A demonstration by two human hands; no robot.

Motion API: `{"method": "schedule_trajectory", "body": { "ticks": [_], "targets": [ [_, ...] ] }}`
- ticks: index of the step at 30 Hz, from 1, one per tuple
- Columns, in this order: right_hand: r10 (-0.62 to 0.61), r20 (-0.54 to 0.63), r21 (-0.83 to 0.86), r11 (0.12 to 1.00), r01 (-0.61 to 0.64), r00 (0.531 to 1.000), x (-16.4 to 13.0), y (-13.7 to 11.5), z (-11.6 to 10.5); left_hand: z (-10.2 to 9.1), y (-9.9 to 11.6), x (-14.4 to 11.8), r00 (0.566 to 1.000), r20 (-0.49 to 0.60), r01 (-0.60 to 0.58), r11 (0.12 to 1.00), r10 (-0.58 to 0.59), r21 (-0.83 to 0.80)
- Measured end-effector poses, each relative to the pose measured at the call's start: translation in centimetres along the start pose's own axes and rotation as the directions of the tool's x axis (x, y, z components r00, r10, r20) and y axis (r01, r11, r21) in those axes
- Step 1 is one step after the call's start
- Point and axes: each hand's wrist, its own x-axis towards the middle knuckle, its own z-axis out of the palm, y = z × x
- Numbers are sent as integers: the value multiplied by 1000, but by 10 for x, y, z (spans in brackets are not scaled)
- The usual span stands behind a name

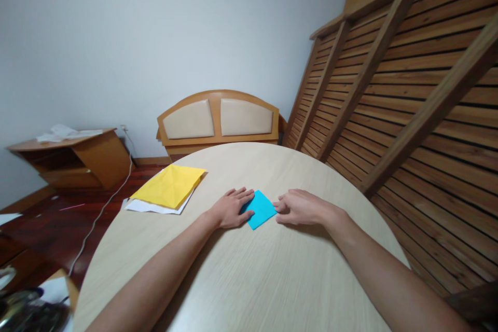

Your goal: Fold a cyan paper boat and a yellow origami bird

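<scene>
A small folded square of blue paper (261, 210) lies on the table with one corner pointing toward me. My left hand (232, 208) rests flat across its left side, fingers stretched out and thumb apart, pressing on the paper. At the right corner, my right hand (298, 207) is curled, with its fingertips closed on the paper's edge. The palm hides part of those fingers. Under my left hand, the left corner of the paper is covered.
The round pale wooden table (241, 290) has yellow paper (169, 185) over white paper (155, 209) on its left side. A headboard (218, 116) stands behind it. Slatted wooden panels (389, 114) lean at the right, and a low cabinet (78, 161) stands left.
</scene>
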Motion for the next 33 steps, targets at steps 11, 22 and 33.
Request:
{"method": "schedule_trajectory", "body": {
  "ticks": [11, 22, 33],
  "targets": [
    [-112, -128, 76, 990, 123, 985, 19, 2, 26, 0, 1, 1, 998, -38, -39, 999, 40, 15],
    [-18, -52, 203, 979, 28, 998, 26, 11, 52, 2, 0, 4, 989, -111, -103, 995, 102, -1],
    [28, -27, 215, 976, -21, 999, 27, 29, 54, -2, -3, 4, 958, -211, -167, 977, 192, 132]
  ]
}}
